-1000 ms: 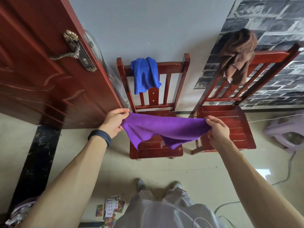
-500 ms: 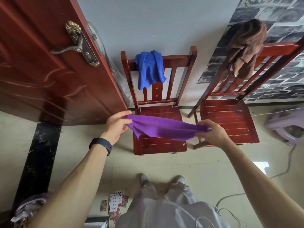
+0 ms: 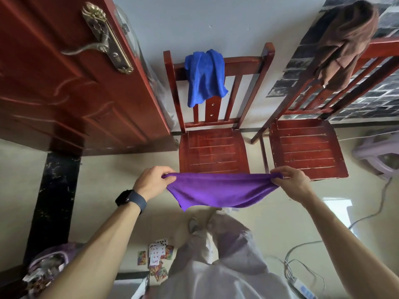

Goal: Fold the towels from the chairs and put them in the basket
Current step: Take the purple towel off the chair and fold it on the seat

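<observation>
A purple towel (image 3: 220, 190) hangs stretched between my hands in front of the chairs. My left hand (image 3: 151, 181) pinches its left end and my right hand (image 3: 292, 180) pinches its right end. A blue towel (image 3: 205, 76) is draped over the backrest of the left wooden chair (image 3: 213, 152). A brown towel (image 3: 345, 44) hangs on the backrest of the right wooden chair (image 3: 306, 149). Both seats are bare. No basket can be made out with certainty.
A red wooden door (image 3: 71, 83) stands open at the left. Playing cards (image 3: 158, 255) lie on the floor by my feet. Cables and a power strip (image 3: 302, 285) lie at the lower right. A pale plastic stool (image 3: 380, 156) is at the right edge.
My hands have pulled the purple towel back from over the left chair's seat toward me, and it now hangs spread wider between them. The view has come closer to the chairs.
</observation>
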Demonstrator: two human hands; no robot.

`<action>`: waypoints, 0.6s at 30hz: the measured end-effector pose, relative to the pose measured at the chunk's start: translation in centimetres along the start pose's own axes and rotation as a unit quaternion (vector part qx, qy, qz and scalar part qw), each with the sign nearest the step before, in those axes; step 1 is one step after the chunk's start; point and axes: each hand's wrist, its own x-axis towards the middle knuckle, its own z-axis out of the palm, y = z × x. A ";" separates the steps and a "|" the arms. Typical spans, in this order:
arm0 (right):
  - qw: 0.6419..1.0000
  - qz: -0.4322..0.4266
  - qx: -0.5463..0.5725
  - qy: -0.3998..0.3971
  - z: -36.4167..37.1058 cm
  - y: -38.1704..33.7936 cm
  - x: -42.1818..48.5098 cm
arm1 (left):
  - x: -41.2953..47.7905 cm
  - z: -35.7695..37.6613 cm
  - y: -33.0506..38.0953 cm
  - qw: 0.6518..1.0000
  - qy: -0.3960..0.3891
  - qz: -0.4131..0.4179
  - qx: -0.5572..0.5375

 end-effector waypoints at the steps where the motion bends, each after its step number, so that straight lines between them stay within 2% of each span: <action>1: 1.000 -0.005 -0.023 0.004 0.2 -0.1 1.0 | 1.0 -0.2 0.0 1.000 0.006 -0.001 0.006; 9: 0.996 0.009 -0.051 0.070 4.3 0.0 13.5 | 12.8 3.6 -0.1 0.992 0.086 -0.074 0.056; 14: 0.992 -0.019 -0.084 0.090 8.0 1.3 21.8 | 20.9 7.7 -2.5 0.983 0.122 -0.109 0.086; 18: 0.984 -0.052 -0.130 0.107 10.1 1.4 27.4 | 26.6 9.3 -3.5 0.968 0.146 -0.103 0.178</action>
